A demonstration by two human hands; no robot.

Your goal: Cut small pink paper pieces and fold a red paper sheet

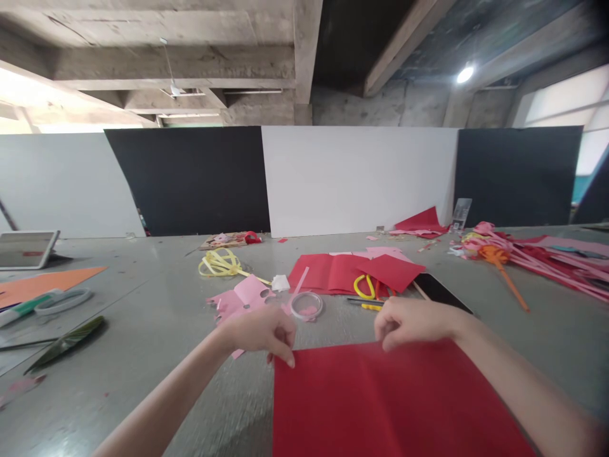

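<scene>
A large sheet of red paper [380,400] with a faint crease down its middle lies in front of me, running off the bottom of the view. My left hand [264,333] pinches its far left corner between thumb and fingers. At the far edge, right of the middle, my right hand [409,320] has its fingers curled closed on the paper; the fingertips are partly hidden. Just beyond the hands are a roll of clear tape [307,306], yellow-handled scissors [365,289] and a piece of pink paper [245,293] with holes cut in it.
Folded red paper [318,270] and a dark phone-like slab [442,291] lie farther back. Yellow ribbon [221,262] sits left of them. Pink strips [528,260] and an orange paper flower [495,254] are at right. At left are a tablet [28,247] and a green leaf shape [71,341].
</scene>
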